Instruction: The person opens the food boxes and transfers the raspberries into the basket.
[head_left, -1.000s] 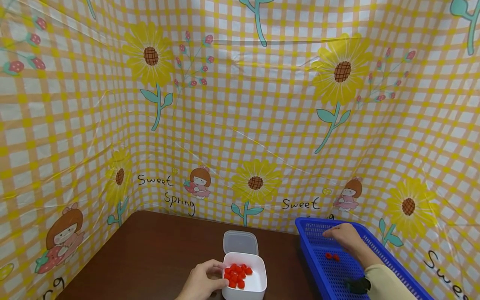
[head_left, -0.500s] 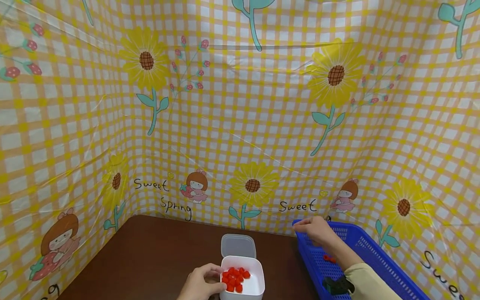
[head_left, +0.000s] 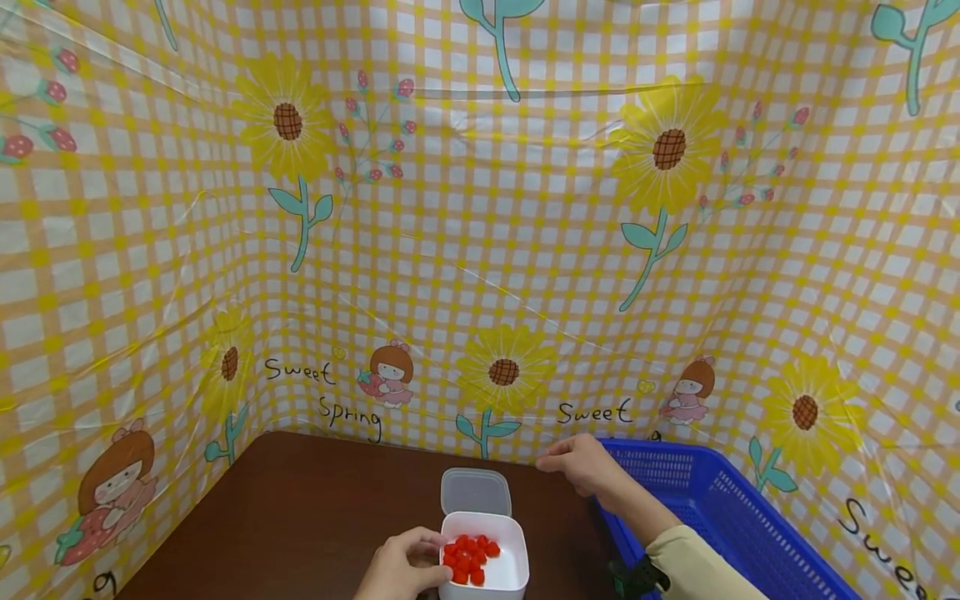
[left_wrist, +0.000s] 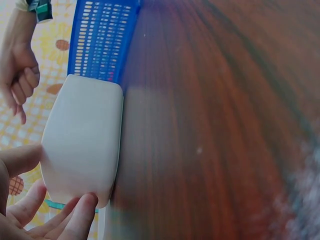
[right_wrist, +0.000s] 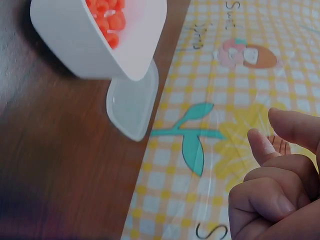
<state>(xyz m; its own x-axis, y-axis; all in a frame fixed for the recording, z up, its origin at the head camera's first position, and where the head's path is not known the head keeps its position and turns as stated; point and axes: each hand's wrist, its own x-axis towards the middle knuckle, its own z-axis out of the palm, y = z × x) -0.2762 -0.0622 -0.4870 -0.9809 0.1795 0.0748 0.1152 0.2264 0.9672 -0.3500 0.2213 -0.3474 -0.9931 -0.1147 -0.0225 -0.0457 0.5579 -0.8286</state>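
Observation:
My left hand (head_left: 401, 565) grips the left side of a small white plastic box (head_left: 510, 583), thumb and fingers at its wall. Several small red raspberry-like pieces (head_left: 468, 557) lie inside, mostly toward the left. Behind the box its translucent lid (head_left: 476, 492) lies flat on the table. My right hand (head_left: 581, 467) is in the air between the box and a blue basket (head_left: 622, 533). In the right wrist view, the lower fingers (right_wrist: 265, 192) are curled, while thumb and index finger stand close together with a small gap; nothing shows between them.
The dark brown table (head_left: 300, 500) runs back to a yellow checked cloth (head_left: 420, 275) hung on several sides. A dark band (head_left: 637, 577) sits on my right wrist. The basket's raised rim stands right of the box.
My right hand has moved left, out from over the blue basket toward the box. The left hand keeps its hold on the box, and the view has shifted slightly.

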